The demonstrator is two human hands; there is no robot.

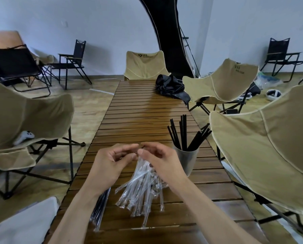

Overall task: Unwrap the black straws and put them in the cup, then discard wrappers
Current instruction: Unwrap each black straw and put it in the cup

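Just left of the cup (186, 157) full of black straws (183, 132), the left hand (110, 162) and right hand (161, 161) pinch one wrapper end (136, 153) together above the empty wrappers (142, 192), so pull gently apart and keep the straw straight.

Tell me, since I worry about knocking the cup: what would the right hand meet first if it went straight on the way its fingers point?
Probably the left hand: the right hand points left, away from the cup, fingertips nearly touching.
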